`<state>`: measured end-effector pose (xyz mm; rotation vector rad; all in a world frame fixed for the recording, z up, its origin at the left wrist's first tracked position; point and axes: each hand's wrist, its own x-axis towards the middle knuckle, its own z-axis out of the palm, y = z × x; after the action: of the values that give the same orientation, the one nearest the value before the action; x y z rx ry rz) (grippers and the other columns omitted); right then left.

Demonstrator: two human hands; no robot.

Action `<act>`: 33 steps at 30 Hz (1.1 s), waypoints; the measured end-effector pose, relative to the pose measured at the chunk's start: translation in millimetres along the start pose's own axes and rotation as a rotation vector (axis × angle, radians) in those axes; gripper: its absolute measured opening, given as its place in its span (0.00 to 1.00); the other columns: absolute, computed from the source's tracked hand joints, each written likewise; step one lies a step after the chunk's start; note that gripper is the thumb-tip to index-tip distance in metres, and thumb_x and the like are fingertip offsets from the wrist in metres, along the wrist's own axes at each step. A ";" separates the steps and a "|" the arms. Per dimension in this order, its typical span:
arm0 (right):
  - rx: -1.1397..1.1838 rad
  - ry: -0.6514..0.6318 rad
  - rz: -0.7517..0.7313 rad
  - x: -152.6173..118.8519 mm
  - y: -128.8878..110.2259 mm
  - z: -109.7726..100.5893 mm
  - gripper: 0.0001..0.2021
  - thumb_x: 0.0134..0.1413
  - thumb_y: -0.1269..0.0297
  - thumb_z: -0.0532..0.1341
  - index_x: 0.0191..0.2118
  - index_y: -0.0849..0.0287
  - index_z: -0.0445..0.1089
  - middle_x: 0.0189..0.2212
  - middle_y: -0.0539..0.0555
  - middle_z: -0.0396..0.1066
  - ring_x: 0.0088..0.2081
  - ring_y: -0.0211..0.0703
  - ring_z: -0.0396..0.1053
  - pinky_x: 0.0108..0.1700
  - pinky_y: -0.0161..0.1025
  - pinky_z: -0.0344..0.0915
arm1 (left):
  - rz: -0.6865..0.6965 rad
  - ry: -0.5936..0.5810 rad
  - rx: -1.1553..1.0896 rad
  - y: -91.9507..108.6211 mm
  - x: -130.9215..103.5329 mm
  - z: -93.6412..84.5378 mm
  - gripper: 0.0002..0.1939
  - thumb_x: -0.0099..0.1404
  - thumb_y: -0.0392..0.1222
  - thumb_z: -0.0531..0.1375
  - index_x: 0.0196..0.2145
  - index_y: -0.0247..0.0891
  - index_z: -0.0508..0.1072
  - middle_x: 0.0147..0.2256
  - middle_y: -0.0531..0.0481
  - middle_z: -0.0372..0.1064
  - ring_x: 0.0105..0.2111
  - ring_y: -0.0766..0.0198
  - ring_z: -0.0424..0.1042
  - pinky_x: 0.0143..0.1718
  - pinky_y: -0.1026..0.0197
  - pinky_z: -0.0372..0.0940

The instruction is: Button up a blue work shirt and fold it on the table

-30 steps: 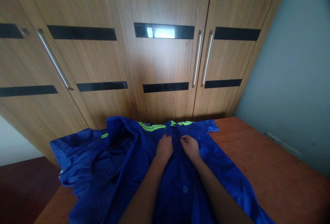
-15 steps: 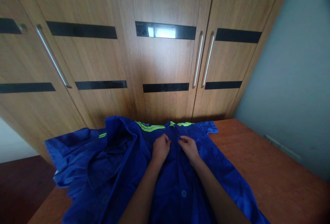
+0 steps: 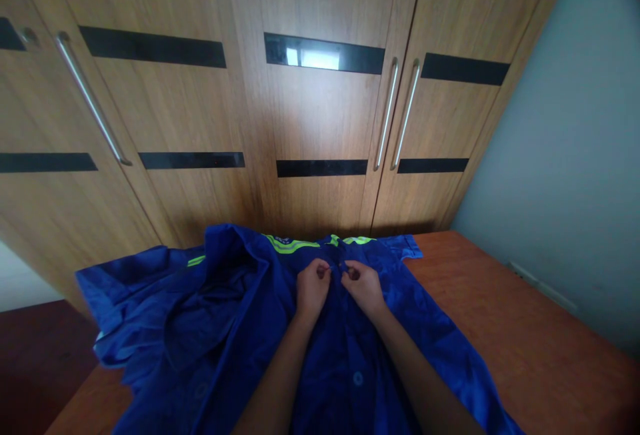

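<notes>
Several wooden wardrobe doors point(image 3: 320, 121) are filling 12 o'clock, reddish tabletop point(image 3: 500, 315) showing toward 4. Blue hi-vis work jacket point(image 3: 325, 368) is sprawling on it, 8 round to 5. Left hand point(image 3: 313, 291) and right hand point(image 3: 364, 287) are pinching its front, fingers curled nearly closed. One button's point(image 3: 358, 378) sitting near 6.

The clothing point(image 3: 323, 355) is deep blue, with lime-yellow bands point(image 3: 295, 246) at its far edge, each lined with pale grey. A button point(image 3: 358, 378) at the near side is a lighter, duller blue. Beneath, the worktop point(image 3: 500, 301) is reddish brown, faintly mottled. The far wardrobe point(image 3: 320, 121) shows tan wood grain, black strips point(image 3: 150, 47) and silver handles point(image 3: 90, 98). The right wall point(image 3: 555, 181) is blue-grey; the left floor point(image 3: 40, 341), dark maroon.
</notes>
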<state>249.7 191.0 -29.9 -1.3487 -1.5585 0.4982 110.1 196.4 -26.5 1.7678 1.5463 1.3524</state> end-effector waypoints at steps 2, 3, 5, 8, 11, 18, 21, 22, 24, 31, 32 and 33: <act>-0.047 -0.015 -0.023 -1.0 -2.4 -0.5 0.14 0.44 0.66 0.56 0.36 0.60 0.76 0.18 0.47 0.66 0.22 0.37 0.63 0.28 0.33 0.60 | 0.001 0.001 -0.008 1.2 -0.2 0.4 0.05 0.57 0.32 0.57 0.28 0.39 0.72 0.26 0.54 0.73 0.28 0.65 0.74 0.32 0.65 0.65; -0.071 -0.026 -0.035 -1.6 -3.5 -0.6 0.14 0.44 0.67 0.56 0.37 0.60 0.76 0.18 0.47 0.67 0.23 0.38 0.64 0.29 0.33 0.60 | 0.001 0.002 -0.010 1.8 -0.3 0.6 0.06 0.57 0.31 0.57 0.28 0.39 0.72 0.26 0.54 0.73 0.28 0.65 0.74 0.32 0.65 0.65; -0.118 -0.054 -0.058 -2.8 -5.0 -0.8 0.15 0.43 0.69 0.57 0.38 0.59 0.76 0.20 0.48 0.68 0.24 0.38 0.65 0.30 0.33 0.60 | 0.005 0.001 -0.017 2.7 -0.6 1.0 0.06 0.57 0.31 0.57 0.28 0.39 0.72 0.26 0.53 0.74 0.28 0.65 0.74 0.32 0.65 0.65; -0.174 -0.091 -0.081 -3.8 -5.6 -1.4 0.15 0.43 0.71 0.57 0.38 0.58 0.76 0.21 0.48 0.69 0.25 0.38 0.65 0.32 0.33 0.60 | 0.022 -0.009 -0.030 3.0 -1.3 0.9 0.07 0.57 0.30 0.57 0.29 0.39 0.73 0.28 0.53 0.74 0.30 0.65 0.74 0.34 0.65 0.65; -0.208 -0.108 -0.079 -3.7 -4.4 -1.8 0.15 0.43 0.71 0.57 0.39 0.58 0.76 0.20 0.48 0.69 0.24 0.38 0.66 0.31 0.32 0.60 | 0.041 -0.026 -0.035 2.5 -2.3 0.5 0.07 0.58 0.31 0.57 0.30 0.40 0.73 0.28 0.53 0.75 0.30 0.65 0.75 0.34 0.66 0.65; -0.240 -0.114 -0.043 -3.4 -3.0 -2.6 0.14 0.44 0.71 0.58 0.38 0.57 0.76 0.20 0.47 0.70 0.24 0.38 0.67 0.30 0.32 0.60 | 0.049 -0.052 -0.020 2.1 -4.4 -0.8 0.07 0.58 0.33 0.56 0.30 0.41 0.74 0.29 0.53 0.75 0.30 0.65 0.74 0.34 0.66 0.65; -0.245 -0.118 -0.030 -3.9 -5.2 -3.8 0.13 0.45 0.71 0.58 0.37 0.57 0.76 0.20 0.47 0.70 0.25 0.38 0.68 0.31 0.32 0.61 | 0.044 -0.058 -0.014 3.0 -4.9 -1.6 0.08 0.58 0.32 0.57 0.30 0.41 0.74 0.29 0.53 0.75 0.31 0.64 0.74 0.34 0.65 0.65; -0.245 -0.123 -0.028 -4.1 -6.3 -4.2 0.13 0.45 0.71 0.58 0.37 0.57 0.76 0.20 0.47 0.70 0.25 0.39 0.68 0.31 0.32 0.61 | 0.043 -0.059 -0.012 3.1 -4.9 -1.7 0.08 0.58 0.32 0.56 0.31 0.41 0.75 0.29 0.52 0.75 0.31 0.64 0.74 0.35 0.65 0.65; -0.245 -0.140 -0.026 -4.6 -8.6 -5.0 0.13 0.46 0.71 0.58 0.38 0.57 0.75 0.20 0.47 0.70 0.25 0.39 0.68 0.31 0.32 0.60 | 0.040 -0.063 -0.009 3.1 -4.9 -1.6 0.08 0.58 0.32 0.56 0.31 0.41 0.75 0.29 0.52 0.76 0.31 0.64 0.74 0.35 0.64 0.65; -0.254 -0.203 -0.006 -8.0 -13.1 -2.1 0.14 0.45 0.74 0.58 0.40 0.58 0.69 0.21 0.46 0.69 0.26 0.39 0.69 0.30 0.32 0.58 | 0.048 -0.085 0.001 4.1 -5.5 -1.1 0.10 0.57 0.30 0.56 0.31 0.41 0.75 0.30 0.52 0.76 0.32 0.64 0.74 0.36 0.64 0.64; -0.257 -0.210 -0.002 -8.6 -13.0 -0.9 0.14 0.44 0.74 0.58 0.40 0.58 0.68 0.21 0.46 0.69 0.26 0.39 0.69 0.29 0.32 0.58 | 0.050 -0.089 0.003 4.9 -5.6 -1.2 0.10 0.57 0.29 0.56 0.31 0.41 0.76 0.30 0.52 0.76 0.32 0.64 0.74 0.36 0.64 0.64; -0.260 -0.217 0.000 -9.2 -12.7 0.3 0.14 0.44 0.75 0.58 0.41 0.59 0.67 0.21 0.46 0.69 0.26 0.39 0.69 0.29 0.32 0.57 | 0.052 -0.095 0.004 5.8 -5.8 -1.4 0.11 0.57 0.29 0.56 0.30 0.41 0.76 0.30 0.52 0.76 0.32 0.63 0.73 0.36 0.64 0.64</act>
<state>242.0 178.9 -23.4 -1.5304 -1.8506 0.4662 112.4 189.1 -23.4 1.8584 1.4637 1.2709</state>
